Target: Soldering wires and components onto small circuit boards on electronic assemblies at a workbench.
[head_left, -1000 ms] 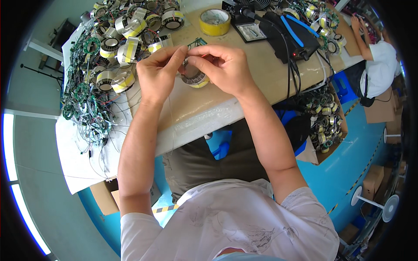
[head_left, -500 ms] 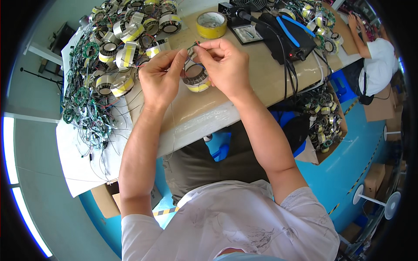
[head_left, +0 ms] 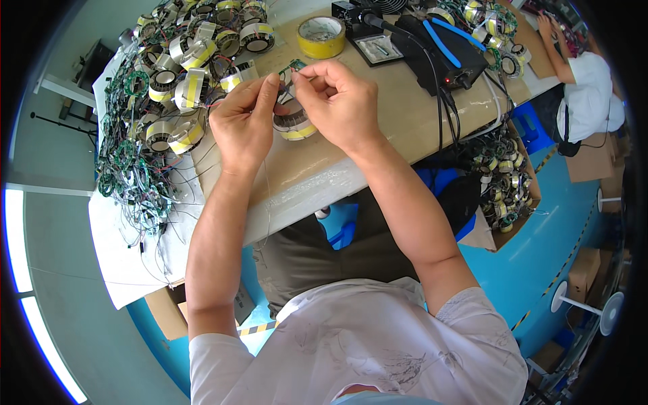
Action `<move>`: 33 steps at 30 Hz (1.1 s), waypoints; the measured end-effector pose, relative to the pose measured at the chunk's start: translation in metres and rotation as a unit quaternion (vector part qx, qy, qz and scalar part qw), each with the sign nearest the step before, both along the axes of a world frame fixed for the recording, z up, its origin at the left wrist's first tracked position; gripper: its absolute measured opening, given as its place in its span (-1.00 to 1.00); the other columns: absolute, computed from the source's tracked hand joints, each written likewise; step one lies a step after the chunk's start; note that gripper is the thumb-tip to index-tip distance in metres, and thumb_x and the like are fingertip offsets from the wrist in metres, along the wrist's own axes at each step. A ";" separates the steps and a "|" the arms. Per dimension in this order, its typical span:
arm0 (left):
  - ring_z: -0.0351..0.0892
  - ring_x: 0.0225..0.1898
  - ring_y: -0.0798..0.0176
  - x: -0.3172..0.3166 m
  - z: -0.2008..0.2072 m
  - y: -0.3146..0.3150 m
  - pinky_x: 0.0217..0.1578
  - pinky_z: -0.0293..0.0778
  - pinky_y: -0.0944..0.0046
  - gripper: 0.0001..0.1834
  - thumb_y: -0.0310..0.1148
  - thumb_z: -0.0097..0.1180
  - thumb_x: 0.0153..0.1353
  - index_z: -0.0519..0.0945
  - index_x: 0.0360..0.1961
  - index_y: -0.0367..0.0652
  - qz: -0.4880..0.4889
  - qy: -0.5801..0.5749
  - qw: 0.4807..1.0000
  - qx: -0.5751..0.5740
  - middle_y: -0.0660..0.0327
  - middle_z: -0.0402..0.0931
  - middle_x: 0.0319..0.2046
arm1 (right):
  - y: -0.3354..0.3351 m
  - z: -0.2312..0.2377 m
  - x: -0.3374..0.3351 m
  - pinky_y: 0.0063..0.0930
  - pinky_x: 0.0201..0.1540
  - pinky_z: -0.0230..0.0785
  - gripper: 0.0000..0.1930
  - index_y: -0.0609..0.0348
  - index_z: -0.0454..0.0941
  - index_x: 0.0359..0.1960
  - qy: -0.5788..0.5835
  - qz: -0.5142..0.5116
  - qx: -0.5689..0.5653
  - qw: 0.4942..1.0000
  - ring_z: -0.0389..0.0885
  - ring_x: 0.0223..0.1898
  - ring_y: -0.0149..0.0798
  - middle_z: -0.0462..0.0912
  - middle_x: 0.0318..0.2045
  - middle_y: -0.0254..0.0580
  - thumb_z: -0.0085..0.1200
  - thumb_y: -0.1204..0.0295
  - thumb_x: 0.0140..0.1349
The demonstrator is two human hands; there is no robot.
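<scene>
Nearest, low in the frame: pale shirt (head_left: 385, 344), dark trousers (head_left: 304, 260). Upper mid-frame, L hand (head_left: 244, 125) has thumb & forefinger tips together; R hand (head_left: 341, 104) same, near the L tips. What's pinched is too small to tell. Metal ring w/ yellow tape (head_left: 295, 128) is btwn the hands, partly hidden; small green board (head_left: 294, 65) just above the fingertips. Upper left: heap of similar rings (head_left: 192, 88), tangled wires & boards (head_left: 138, 196) below. Top ctr: yellow tape roll (head_left: 320, 39). Upper right: blue-handled pliers (head_left: 442, 44) on a black box (head_left: 467, 67); farthest, a co-worker (head_left: 587, 88) at a bench.
</scene>
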State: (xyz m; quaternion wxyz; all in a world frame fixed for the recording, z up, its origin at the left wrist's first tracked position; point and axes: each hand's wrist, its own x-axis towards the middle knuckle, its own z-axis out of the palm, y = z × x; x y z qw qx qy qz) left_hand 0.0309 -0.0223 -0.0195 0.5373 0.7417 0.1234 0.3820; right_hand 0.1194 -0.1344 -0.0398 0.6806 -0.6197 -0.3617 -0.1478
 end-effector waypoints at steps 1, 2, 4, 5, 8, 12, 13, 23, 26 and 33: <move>0.61 -0.52 0.47 0.000 0.000 0.000 -0.51 0.43 0.50 -0.81 -0.41 0.26 0.33 0.73 -0.23 -0.39 -0.001 0.002 1.000 0.000 0.22 0.66 -0.39 | 0.000 0.000 0.000 -0.66 -0.50 0.47 -0.90 0.30 0.64 -0.31 0.001 -0.002 0.002 1.000 0.64 -0.55 -0.57 0.73 -0.54 -0.24 0.30 0.56 0.19; 0.61 -0.52 0.47 0.000 0.000 0.000 -0.51 0.43 0.50 -0.81 -0.41 0.26 0.33 0.73 -0.23 -0.39 -0.001 0.005 1.000 0.000 0.22 0.66 -0.39 | 0.001 0.000 0.000 -0.67 -0.50 0.47 -0.90 0.30 0.64 -0.32 0.002 -0.003 0.005 1.000 0.64 -0.54 -0.57 0.73 -0.55 -0.24 0.30 0.56 0.19; 0.60 -0.52 0.48 0.000 0.000 0.000 -0.51 0.43 0.50 -0.81 -0.41 0.26 0.33 0.73 -0.24 -0.39 -0.001 0.003 1.000 0.005 0.22 0.66 -0.39 | 0.001 -0.001 0.000 -0.67 -0.50 0.47 -0.90 0.30 0.64 -0.32 0.002 -0.003 0.007 1.000 0.64 -0.55 -0.57 0.73 -0.55 -0.24 0.31 0.56 0.19; 0.60 -0.52 0.48 0.000 0.000 -0.001 -0.51 0.43 0.50 -0.81 -0.41 0.26 0.33 0.73 -0.24 -0.38 0.000 0.001 1.000 0.010 0.23 0.66 -0.40 | 0.002 -0.001 0.001 -0.67 -0.50 0.47 -0.90 0.30 0.64 -0.32 0.003 -0.002 0.010 1.000 0.64 -0.55 -0.57 0.73 -0.55 -0.24 0.31 0.56 0.19; 0.60 -0.52 0.48 0.000 0.000 -0.002 -0.51 0.44 0.50 -0.82 -0.43 0.26 0.32 0.73 -0.24 -0.38 0.000 0.001 1.000 0.012 0.22 0.67 -0.39 | 0.001 -0.002 0.001 -0.67 -0.50 0.46 -0.90 0.30 0.64 -0.32 -0.001 -0.008 0.000 1.000 0.64 -0.55 -0.57 0.72 -0.55 -0.24 0.31 0.56 0.18; 0.61 -0.52 0.47 -0.001 -0.001 0.001 -0.52 0.45 0.49 -0.83 -0.44 0.25 0.32 0.73 -0.25 -0.38 -0.005 0.001 1.000 0.024 0.22 0.66 -0.39 | 0.001 -0.002 0.001 -0.67 -0.51 0.46 -0.90 0.30 0.64 -0.32 0.003 -0.005 0.008 1.000 0.63 -0.55 -0.58 0.72 -0.56 -0.24 0.31 0.56 0.18; 0.64 -0.50 0.44 -0.002 -0.001 0.002 -0.51 0.46 0.49 -0.82 -0.44 0.25 0.33 0.73 -0.19 -0.37 -0.010 0.003 0.999 0.043 0.19 0.67 -0.34 | 0.000 -0.001 0.001 -0.67 -0.51 0.45 -0.90 0.30 0.64 -0.32 0.004 -0.004 0.005 1.000 0.63 -0.56 -0.58 0.72 -0.56 -0.24 0.31 0.56 0.19; 0.67 -0.45 0.30 0.003 0.002 0.008 -0.47 0.54 0.37 -0.87 -0.57 0.31 0.20 0.73 -0.21 -0.32 0.047 -0.101 0.939 0.326 0.11 0.65 -0.35 | 0.001 -0.002 0.006 -0.69 -0.45 0.46 -0.89 0.32 0.59 -0.24 0.016 0.053 0.039 0.998 0.66 -0.44 -0.56 0.71 -0.47 -0.26 0.26 0.55 0.27; 0.66 -0.44 0.23 0.004 0.001 0.009 -0.45 0.55 0.32 -0.84 -0.59 0.33 0.15 0.72 -0.21 -0.30 0.031 -0.121 0.912 0.391 0.10 0.64 -0.32 | -0.007 -0.008 0.016 -0.70 -0.39 0.48 -0.88 0.33 0.58 -0.21 0.060 0.112 0.018 0.992 0.67 -0.38 -0.54 0.71 -0.41 -0.25 0.23 0.54 0.30; 0.66 -0.44 0.12 0.001 0.001 -0.001 -0.47 0.57 0.22 -0.77 -0.55 0.37 0.08 0.72 -0.19 -0.21 -0.001 -0.108 0.898 0.426 0.13 0.64 -0.33 | -0.030 -0.012 0.028 -0.65 -0.53 0.32 -0.78 0.28 0.65 -0.43 0.105 0.063 0.028 0.992 0.50 -0.61 -0.61 0.66 -0.62 -0.35 0.30 0.35 0.25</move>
